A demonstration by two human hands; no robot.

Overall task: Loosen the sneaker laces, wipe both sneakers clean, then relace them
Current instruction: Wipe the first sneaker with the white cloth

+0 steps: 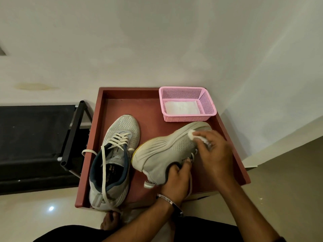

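Note:
Two grey mesh sneakers rest on a reddish-brown tray (122, 102). The left sneaker (113, 158) stands upright with its cream laces loosened and trailing over the tray's front edge. The right sneaker (166, 151) lies tipped on its side, sole facing left. My left hand (178, 177) grips that sneaker at its heel collar. My right hand (215, 147) presses a white wipe (192, 134) against the toe side of the tipped sneaker.
A pink plastic basket (208, 103) with white wipes inside sits at the tray's far right corner. A black rack (73, 137) stands to the left of the tray. A white wall rises behind. My bare foot (110, 220) is below the tray's front edge.

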